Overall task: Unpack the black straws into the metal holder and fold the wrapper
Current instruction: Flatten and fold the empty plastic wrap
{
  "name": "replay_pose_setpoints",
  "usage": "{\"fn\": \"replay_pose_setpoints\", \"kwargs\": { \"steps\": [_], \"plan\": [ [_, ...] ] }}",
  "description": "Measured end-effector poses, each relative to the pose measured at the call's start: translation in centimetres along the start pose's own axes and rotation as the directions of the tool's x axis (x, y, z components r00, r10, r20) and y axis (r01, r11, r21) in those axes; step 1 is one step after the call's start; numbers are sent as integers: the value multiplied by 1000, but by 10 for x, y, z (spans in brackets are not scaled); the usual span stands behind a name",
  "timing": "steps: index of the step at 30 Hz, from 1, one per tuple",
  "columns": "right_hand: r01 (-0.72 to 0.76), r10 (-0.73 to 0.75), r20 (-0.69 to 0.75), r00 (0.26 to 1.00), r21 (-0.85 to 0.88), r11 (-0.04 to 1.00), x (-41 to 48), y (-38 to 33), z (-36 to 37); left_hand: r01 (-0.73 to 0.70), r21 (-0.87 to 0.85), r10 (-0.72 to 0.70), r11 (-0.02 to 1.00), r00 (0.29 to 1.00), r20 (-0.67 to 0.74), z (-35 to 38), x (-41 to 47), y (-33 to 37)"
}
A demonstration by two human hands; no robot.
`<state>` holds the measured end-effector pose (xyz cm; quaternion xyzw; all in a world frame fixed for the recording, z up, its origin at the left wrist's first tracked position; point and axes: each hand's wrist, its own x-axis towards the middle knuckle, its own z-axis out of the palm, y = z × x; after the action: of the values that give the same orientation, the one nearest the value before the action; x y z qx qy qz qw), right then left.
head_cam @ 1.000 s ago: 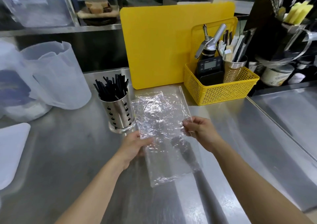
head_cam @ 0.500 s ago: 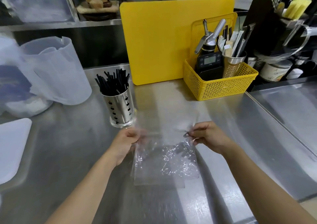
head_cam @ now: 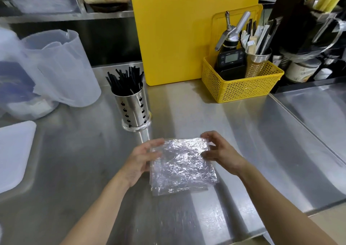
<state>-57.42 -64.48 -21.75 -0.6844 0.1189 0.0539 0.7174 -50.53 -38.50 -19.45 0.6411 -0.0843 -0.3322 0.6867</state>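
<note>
The clear crinkled wrapper (head_cam: pixel 182 165) lies flat on the steel counter (head_cam: pixel 252 141), doubled over into a roughly square shape. My left hand (head_cam: pixel 142 160) rests along its left edge with fingers spread on the plastic. My right hand (head_cam: pixel 220 151) pinches its far right corner between thumb and fingers. The black straws (head_cam: pixel 124 81) stand bunched in the perforated metal holder (head_cam: pixel 133 109), just behind and left of the wrapper.
A yellow cutting board (head_cam: pixel 177 38) leans against the back wall. To its right stands a yellow basket (head_cam: pixel 241 87) with a timer and utensils. Translucent plastic jugs (head_cam: pixel 61 66) sit at the left, a white lid (head_cam: pixel 13 154) at the left edge.
The wrapper, held up full length a second ago, has been folded in half toward me and laid on the counter. Both hands came down with it onto the fold.
</note>
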Motion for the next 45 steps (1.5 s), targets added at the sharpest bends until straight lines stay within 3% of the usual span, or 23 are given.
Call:
{"fn": "replay_pose_setpoints", "kwargs": {
  "steps": [3, 5, 8, 13, 17, 24, 31, 35, 37, 40, 42, 45],
  "plan": [
    [5, 3, -119, 993, 65, 998, -4, 10, 2, -15, 22, 16, 1000, 999, -50, 7, -3, -4],
    [-3, 39, -204, 978, 175, 984, -9, 14, 1, 11, -66, -20, 998, 991, -134, 13, 0, -9],
    [-4, 42, -236, 971, 158, 987, -19, 16, -4, 79, -140, -108, 987, 971, -214, 27, 6, -16],
    [67, -9, -256, 967, 218, 974, -39, 13, -27, 84, 29, -77, 996, 977, -200, 55, 10, -25],
    [133, -58, -349, 935, 192, 972, -58, 14, -56, -62, 215, 105, 975, 976, -192, 94, 15, -23],
    [234, -124, -480, 869, 178, 956, -115, 14, -160, -278, 422, 350, 863, 931, -103, 216, 35, -31],
    [240, -146, -594, 791, 83, 967, -211, 49, -320, -346, 468, 403, 813, 915, -23, 404, 46, -72],
    [180, -56, -659, 750, 121, 976, -288, 82, -391, -495, 620, 468, 609, 855, 223, 496, 27, -94],
    [149, -4, -682, 731, 154, 977, -318, 100, -413, -542, 641, 454, 544, 832, 318, 530, 20, -109],
    [85, 61, -739, 671, 159, 984, -348, 135, -436, -507, 690, 373, 516, 858, 352, 563, 19, -145],
    [13, 115, -782, 612, 156, 988, -358, 168, -442, -408, 741, 274, 533, 912, 305, 574, 27, -184],
    [-73, 222, -815, 535, 218, 973, -359, 227, -437, -145, 728, 45, 670, 987, 156, 577, 44, -249]
  ]
}}
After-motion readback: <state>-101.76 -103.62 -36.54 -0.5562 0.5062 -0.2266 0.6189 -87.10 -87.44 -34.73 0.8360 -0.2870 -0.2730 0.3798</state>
